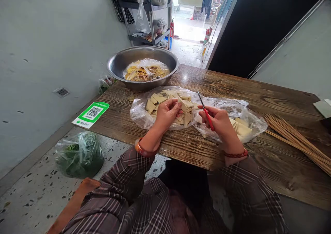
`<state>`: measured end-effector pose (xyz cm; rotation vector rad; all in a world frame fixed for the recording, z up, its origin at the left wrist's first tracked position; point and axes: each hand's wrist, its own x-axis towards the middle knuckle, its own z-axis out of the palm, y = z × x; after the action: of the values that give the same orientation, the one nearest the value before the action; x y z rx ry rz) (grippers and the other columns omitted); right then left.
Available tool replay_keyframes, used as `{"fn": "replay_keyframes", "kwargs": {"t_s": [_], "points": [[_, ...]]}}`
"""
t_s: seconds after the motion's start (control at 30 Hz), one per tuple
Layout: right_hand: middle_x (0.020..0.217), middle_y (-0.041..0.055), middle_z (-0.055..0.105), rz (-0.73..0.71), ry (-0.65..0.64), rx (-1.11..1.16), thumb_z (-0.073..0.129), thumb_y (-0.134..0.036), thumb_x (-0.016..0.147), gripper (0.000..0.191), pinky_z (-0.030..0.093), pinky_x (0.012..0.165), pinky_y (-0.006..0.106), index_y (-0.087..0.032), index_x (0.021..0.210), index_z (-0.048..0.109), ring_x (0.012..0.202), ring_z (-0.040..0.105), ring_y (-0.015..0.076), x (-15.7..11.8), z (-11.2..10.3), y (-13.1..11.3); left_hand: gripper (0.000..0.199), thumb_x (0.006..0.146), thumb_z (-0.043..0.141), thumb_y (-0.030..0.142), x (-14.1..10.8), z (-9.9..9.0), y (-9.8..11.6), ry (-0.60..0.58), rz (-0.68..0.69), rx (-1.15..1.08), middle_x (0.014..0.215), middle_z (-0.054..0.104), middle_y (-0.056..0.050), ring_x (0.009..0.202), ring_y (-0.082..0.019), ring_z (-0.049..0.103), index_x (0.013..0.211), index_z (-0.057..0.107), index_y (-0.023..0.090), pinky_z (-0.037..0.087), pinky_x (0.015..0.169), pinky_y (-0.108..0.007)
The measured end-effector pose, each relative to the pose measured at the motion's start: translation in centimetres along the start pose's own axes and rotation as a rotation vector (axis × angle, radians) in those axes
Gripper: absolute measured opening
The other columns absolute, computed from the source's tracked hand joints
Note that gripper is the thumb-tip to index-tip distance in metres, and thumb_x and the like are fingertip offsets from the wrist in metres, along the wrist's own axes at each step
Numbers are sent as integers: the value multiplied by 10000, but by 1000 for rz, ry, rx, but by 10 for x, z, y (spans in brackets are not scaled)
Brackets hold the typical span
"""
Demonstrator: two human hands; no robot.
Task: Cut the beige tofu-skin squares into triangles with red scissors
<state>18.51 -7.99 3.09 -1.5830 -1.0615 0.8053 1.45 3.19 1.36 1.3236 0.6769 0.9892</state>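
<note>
My left hand pinches a pale tofu-skin piece between thumb and fingers, over a clear plastic bag of cut triangular pieces. In my right hand is a pair of scissors with red handles; their dark blades point up and away from me. The fingers of that hand are closed around the handles, and a pale bit shows by the fingertips. Beside the right wrist, a second clear bag holds larger pale folded sheets.
A steel basin with bagged yellowish skewered food stands at the back left. Bamboo skewers lie on the right of the wooden table. A green QR card sits at the left edge. Bagged greens rest on the floor.
</note>
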Motion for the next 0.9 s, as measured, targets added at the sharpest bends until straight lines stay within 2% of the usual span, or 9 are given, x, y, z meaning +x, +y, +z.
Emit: {"fn": "replay_keyframes", "kwargs": {"t_s": [0.1,0.2,0.3,0.4,0.47,0.57,0.73,0.9], "points": [[593,-27,574,-2,28,24,762,-631,717,664,351,424,229,-119,1139,739,454,452,83,0,-2,1,332,775,760,411,4,-5,-6,89,103,139,824,685,-34,699,-142,623,1004,741,172,473,575,-225],[584,-28,578,-20,32,33,760,-627,727,651,365,423,226,-126,1142,740,452,464,84,1,-3,3,278,792,731,302,9,-10,-10,171,250,335,989,676,-61,802,-150,609,1048,751,197,511,720,-254],[595,-24,584,-26,33,40,767,-619,725,647,378,426,226,-131,1148,740,459,475,87,2,-3,4,394,801,687,207,11,-14,-13,236,353,508,1204,606,-85,867,-148,592,1195,698,232,525,814,-287],[602,-21,589,-19,38,49,774,-629,709,669,379,426,226,-128,1150,739,462,478,87,1,-2,2,437,808,667,178,11,-14,-12,258,453,696,1283,559,-106,1063,-210,576,1242,668,232,512,930,-360],[601,-22,589,-12,39,52,775,-635,701,684,371,425,224,-119,1149,737,462,473,85,1,-2,1,373,824,664,193,8,-12,-11,222,515,826,1266,580,-101,1156,-246,543,1194,694,226,465,1020,-419],[591,-25,584,-18,26,38,770,-630,705,687,363,430,224,-116,1159,737,465,465,84,1,-1,0,282,868,640,235,4,-5,-7,114,560,967,1227,631,-84,1171,-271,524,1136,728,227,404,1073,-467],[590,-23,580,-38,5,17,753,-640,711,704,359,435,233,-108,1174,739,465,463,89,1,0,1,263,862,657,272,2,11,-2,-32,538,1152,1226,657,-102,1210,-329,476,1103,743,216,381,1033,-496],[593,-24,585,-40,-7,37,758,-637,704,703,382,451,234,-110,1170,737,479,483,94,1,0,0,205,872,643,294,7,22,0,-77,496,1309,1170,668,-121,1165,-351,488,1026,745,205,388,937,-502]]}}
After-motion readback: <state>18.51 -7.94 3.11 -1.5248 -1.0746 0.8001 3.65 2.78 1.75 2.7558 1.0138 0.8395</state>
